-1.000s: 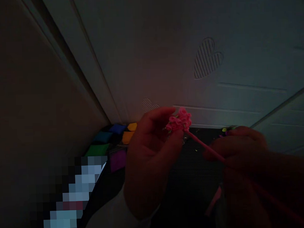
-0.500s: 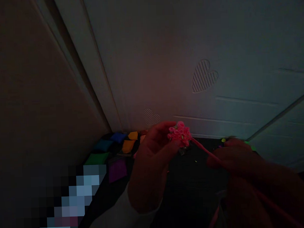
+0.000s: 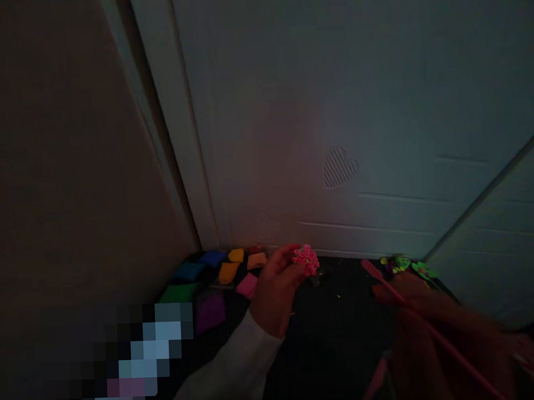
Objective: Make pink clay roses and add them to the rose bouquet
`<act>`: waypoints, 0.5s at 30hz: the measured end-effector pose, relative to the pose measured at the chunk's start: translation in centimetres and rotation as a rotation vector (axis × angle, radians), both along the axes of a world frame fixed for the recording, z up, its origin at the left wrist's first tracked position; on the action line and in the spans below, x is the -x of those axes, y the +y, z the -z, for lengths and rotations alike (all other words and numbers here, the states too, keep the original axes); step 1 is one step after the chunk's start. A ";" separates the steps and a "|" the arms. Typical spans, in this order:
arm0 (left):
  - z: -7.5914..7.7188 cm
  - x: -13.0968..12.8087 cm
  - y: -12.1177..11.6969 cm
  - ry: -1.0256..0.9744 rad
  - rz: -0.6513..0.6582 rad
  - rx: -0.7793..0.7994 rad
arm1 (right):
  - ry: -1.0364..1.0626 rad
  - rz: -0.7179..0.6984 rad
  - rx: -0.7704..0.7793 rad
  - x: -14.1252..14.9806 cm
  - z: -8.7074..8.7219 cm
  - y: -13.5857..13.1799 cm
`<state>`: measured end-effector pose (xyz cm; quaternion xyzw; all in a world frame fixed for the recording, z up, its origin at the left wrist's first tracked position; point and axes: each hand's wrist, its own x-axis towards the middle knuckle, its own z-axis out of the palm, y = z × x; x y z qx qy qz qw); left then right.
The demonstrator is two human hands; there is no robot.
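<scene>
The scene is very dark. My left hand pinches a small pink cluster of curled pieces between thumb and fingertips, held above a dark work surface. My right hand is closed around a long thin pink stick, whose tip points up and left and stands apart from the cluster. The rest of the stick runs down to the lower right past my wrist.
Several coloured packets, blue, green, orange, pink and purple, lie at the back left of the surface. Small green pieces sit at the back right. A white panelled wall with embossed hearts rises behind. A blurred patch is at lower left.
The stick's tip has come away from the pink cluster; my right hand drew it to the right. My left hand moved away with the cluster, and the view tilted upward.
</scene>
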<state>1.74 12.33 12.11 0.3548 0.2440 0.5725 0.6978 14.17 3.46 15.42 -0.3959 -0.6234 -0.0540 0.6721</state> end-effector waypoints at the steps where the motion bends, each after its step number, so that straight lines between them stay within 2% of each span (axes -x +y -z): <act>1: 1.1 -0.2 0.0 0.020 0.009 0.019 | -0.009 0.040 0.024 -0.4 0.6 -0.2; 2: 2.3 -0.4 -0.1 0.038 0.031 0.045 | -0.062 0.077 0.070 -1.0 1.6 -0.5; 4: 5.0 -0.8 -0.7 0.069 0.081 0.121 | -0.221 0.083 0.282 -2.9 4.4 -1.2; 8: 9.7 -1.8 -2.6 0.172 0.152 0.320 | -0.502 0.156 0.669 -6.1 11.9 -3.3; 11: 11.1 -2.1 -3.1 0.172 0.170 0.362 | -0.695 0.137 0.762 -6.8 16.0 -4.1; 13: 11.1 -2.1 -3.0 0.130 0.166 0.363 | -0.733 0.090 0.781 -7.1 17.1 -3.8; 15: 10.9 -1.8 -2.6 0.091 0.162 0.375 | -0.710 0.048 0.797 -7.7 17.3 -2.9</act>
